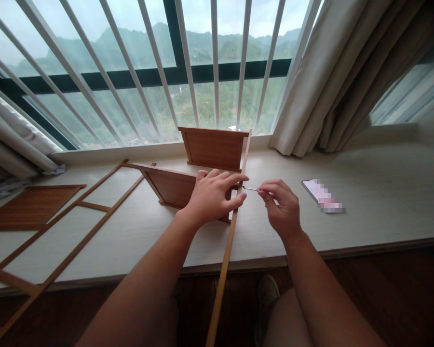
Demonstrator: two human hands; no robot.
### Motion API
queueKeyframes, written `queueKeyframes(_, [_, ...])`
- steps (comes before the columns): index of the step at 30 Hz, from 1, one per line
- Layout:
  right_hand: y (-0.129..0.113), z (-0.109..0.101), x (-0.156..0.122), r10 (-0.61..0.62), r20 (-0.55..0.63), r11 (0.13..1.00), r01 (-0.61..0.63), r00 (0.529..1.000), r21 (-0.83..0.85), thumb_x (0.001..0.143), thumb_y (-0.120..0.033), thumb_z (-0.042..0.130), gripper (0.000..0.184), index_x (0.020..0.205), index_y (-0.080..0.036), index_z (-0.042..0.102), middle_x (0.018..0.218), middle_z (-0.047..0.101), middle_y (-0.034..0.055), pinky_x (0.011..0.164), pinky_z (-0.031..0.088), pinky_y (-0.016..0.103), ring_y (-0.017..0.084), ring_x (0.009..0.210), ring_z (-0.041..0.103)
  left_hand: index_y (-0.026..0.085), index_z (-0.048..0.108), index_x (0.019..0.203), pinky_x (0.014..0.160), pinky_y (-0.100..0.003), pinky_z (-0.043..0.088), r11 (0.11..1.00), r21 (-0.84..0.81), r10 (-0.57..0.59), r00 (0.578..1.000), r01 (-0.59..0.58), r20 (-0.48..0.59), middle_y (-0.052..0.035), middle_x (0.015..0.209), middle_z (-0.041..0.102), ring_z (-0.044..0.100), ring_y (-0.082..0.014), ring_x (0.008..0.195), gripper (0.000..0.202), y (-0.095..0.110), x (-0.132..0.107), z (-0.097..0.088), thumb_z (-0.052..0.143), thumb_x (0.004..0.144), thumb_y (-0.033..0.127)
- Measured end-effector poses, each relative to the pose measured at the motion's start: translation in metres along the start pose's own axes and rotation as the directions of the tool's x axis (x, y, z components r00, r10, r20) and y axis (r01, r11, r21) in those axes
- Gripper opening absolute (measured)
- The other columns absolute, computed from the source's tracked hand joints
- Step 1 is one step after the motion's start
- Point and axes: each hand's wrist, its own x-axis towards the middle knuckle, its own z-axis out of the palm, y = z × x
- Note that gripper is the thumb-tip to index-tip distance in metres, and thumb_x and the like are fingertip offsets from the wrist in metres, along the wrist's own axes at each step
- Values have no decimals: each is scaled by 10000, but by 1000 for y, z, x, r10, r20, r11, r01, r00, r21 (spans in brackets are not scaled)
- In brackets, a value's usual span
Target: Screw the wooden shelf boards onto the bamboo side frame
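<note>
My left hand [213, 195] lies over the end of a brown wooden panel [173, 185], gripping it, with thumb and forefinger reaching to a long narrow wooden rail [228, 246]. Between the thumb and fingers of my right hand [280, 205] is a thin metal hex key [251, 189], its far end at the side of the rail, just beyond my left fingertips. A second wooden panel [215, 148] stands upright farther back, its right end against the same rail. The rail slants from the window side down past the ledge's front edge. My left hand hides part of the nearer panel.
A wooden ladder-like frame [94, 206] lies at left, overhanging the front edge of the white ledge [376, 193]. Another wooden panel [36, 205] lies beyond it. A phone [316, 190] rests at right. Behind are a barred window [215, 72] and curtains [321, 82].
</note>
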Motion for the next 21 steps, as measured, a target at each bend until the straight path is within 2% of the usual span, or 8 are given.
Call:
queueKeyframes(14, [0,3,2,-18,-28,997,16,999,-71,934,-205,609,73,880,-214,658,882,626,40,687,489,316,188,835,602,401,579,1275,850,-417,277,1000,-6,-4,1000,4,-3,48,1141,702,540,-225,991,395,0,0,1,480,918,538])
queueKeyframes(21, [-5,2,3,-82,-56,991,76,995,-111,944,-212,585,110,930,-252,686,986,648,58,828,520,375,218,931,623,394,585,1276,865,-405,284,1000,-6,-10,1000,10,4,34,1134,700,538,-233,1006,398,1,0,0,473,920,532])
